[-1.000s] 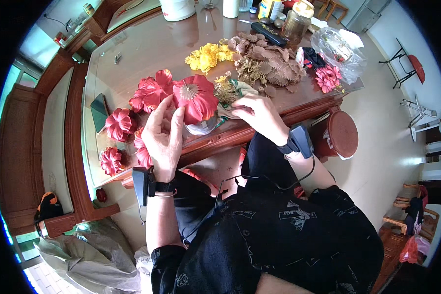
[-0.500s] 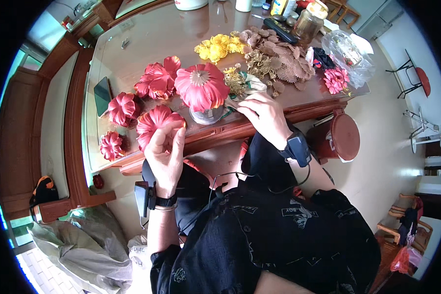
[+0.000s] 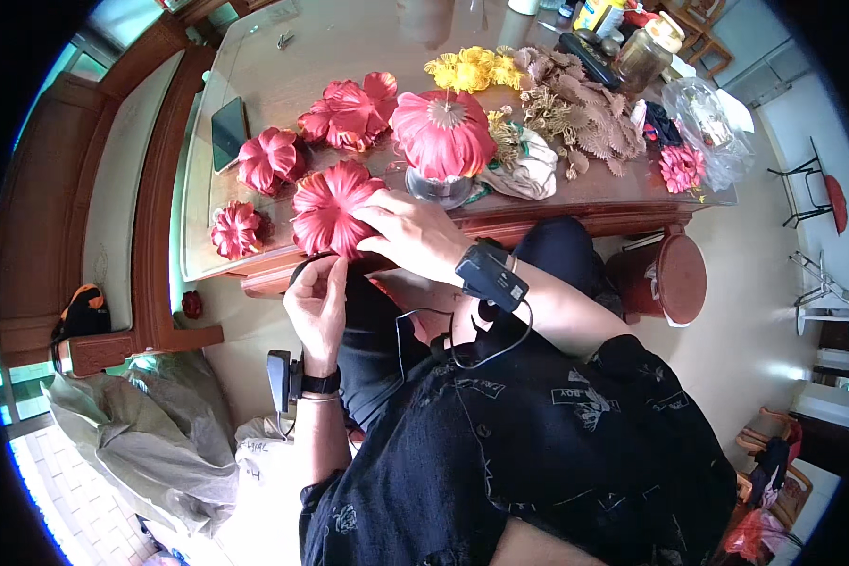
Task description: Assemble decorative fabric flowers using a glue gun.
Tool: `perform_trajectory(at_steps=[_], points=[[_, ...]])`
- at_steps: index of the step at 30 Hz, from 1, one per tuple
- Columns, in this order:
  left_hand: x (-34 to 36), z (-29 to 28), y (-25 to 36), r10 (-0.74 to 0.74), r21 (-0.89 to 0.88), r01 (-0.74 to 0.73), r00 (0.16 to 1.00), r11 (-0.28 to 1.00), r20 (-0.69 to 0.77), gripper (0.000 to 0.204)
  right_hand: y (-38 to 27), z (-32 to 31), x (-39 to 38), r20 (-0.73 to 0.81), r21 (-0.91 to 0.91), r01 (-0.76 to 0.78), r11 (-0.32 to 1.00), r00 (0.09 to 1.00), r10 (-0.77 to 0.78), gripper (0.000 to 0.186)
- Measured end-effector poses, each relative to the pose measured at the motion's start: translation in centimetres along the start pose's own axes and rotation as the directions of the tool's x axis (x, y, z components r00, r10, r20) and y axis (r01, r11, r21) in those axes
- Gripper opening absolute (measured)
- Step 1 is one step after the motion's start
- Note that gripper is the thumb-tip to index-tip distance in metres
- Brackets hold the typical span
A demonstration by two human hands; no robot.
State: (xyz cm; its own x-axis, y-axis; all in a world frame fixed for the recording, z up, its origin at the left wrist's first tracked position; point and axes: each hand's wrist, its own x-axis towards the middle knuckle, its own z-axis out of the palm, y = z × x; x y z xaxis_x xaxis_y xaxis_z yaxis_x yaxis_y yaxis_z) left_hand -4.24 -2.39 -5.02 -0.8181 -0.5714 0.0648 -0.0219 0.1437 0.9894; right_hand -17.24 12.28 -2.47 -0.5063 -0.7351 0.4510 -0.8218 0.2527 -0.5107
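Note:
At the table's near edge, my right hand (image 3: 413, 232) reaches across with thumb and fingers closed on the right edge of a red artificial flower petal piece (image 3: 330, 200). My left hand (image 3: 317, 307) is just below it, fingers curled and pinched near its lower rim; whatever they hold is too small to make out. Right of this piece, a stack of red petal layers (image 3: 441, 132) sits upside down on a clear container (image 3: 441, 188). More red flowers (image 3: 351, 111) lie behind, with one flower (image 3: 272, 161) and a smaller one (image 3: 237, 229) to the left.
Yellow flower pieces (image 3: 474, 69), brown leaf-like pieces (image 3: 594, 123) and a white cloth with green trim (image 3: 526, 172) lie on the table (image 3: 340, 42). A phone (image 3: 228, 134) is at its left, a jar (image 3: 646, 55) at the back right. A red-brown bin (image 3: 679, 280) stands on the floor at right.
My right hand has left the white cloth and moved left to the red petal piece. My left hand has slipped lower on that piece. The whole view has shifted a little.

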Motion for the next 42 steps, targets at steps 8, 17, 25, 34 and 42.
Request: perform_trajectory(at_steps=[8,17,25,34,42], points=[[0.3,-0.1,-3.6,0.015,-0.077,-0.018,0.999,0.997,-0.044,0.013,0.6,2.8,1.4,0.031,-0.173,0.107,0.979,0.994,-0.103,0.031],[0.8,1.0,-3.1,-0.098,-0.402,0.098,0.995,0.910,0.021,0.031,0.4,2.0,1.6,0.071,-0.148,0.048,0.988,0.997,-0.038,0.040],[1.1,1.7,-2.6,-0.093,-0.485,0.102,0.995,0.869,0.043,0.032,0.8,1.5,2.0,0.085,-0.002,-0.033,0.999,0.996,0.033,0.036],[1.4,1.8,-3.2,-0.140,-0.558,0.145,0.989,0.817,0.052,0.023,1.6,1.9,2.2,0.039,0.134,-0.006,0.991,0.999,0.001,0.026],[1.4,1.6,-3.5,-0.121,-0.559,0.135,0.991,0.818,0.061,0.021,1.6,2.0,2.3,0.011,0.123,-0.020,0.992,1.000,0.019,0.014]])
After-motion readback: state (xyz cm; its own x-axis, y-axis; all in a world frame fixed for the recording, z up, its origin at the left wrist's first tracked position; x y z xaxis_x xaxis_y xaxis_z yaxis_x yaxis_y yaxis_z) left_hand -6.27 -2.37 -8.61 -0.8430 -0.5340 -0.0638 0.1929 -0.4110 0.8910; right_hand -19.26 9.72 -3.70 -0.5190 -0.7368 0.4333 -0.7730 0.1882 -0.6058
